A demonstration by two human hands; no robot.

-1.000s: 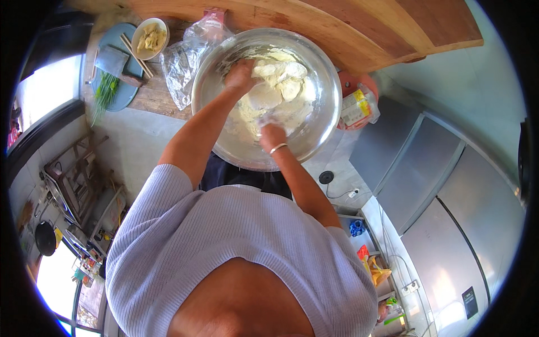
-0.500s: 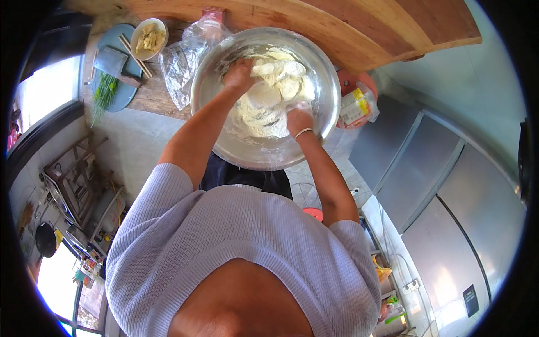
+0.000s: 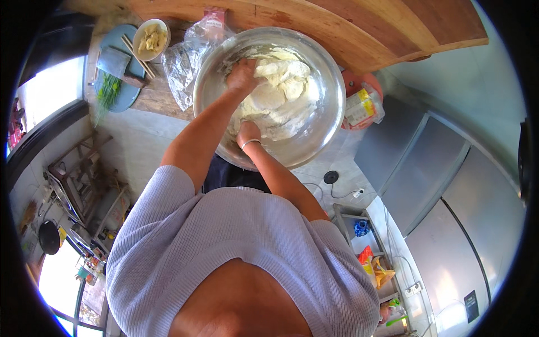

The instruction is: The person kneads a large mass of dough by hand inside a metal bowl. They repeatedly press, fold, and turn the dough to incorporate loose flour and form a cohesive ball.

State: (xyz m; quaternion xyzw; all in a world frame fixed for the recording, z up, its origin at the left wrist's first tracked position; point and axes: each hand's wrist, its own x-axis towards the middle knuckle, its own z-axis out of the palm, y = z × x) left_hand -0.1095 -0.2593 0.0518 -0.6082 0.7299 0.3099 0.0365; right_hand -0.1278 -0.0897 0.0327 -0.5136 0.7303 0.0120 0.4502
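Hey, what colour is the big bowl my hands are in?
Silver: the bowl is shiny metal, dusted inside with whitish flour. The head view shows it best.

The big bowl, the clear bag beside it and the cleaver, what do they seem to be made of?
The bowl looks like polished metal, perhaps stainless steel, from its bright silvery reflections. The bag seems thin, glossy plastic: it is see-through, crinkled and glinting. The cleaver shows a flat, pale grey sheen suggesting metal; its dark brown handle may be wood, judging by colour alone.
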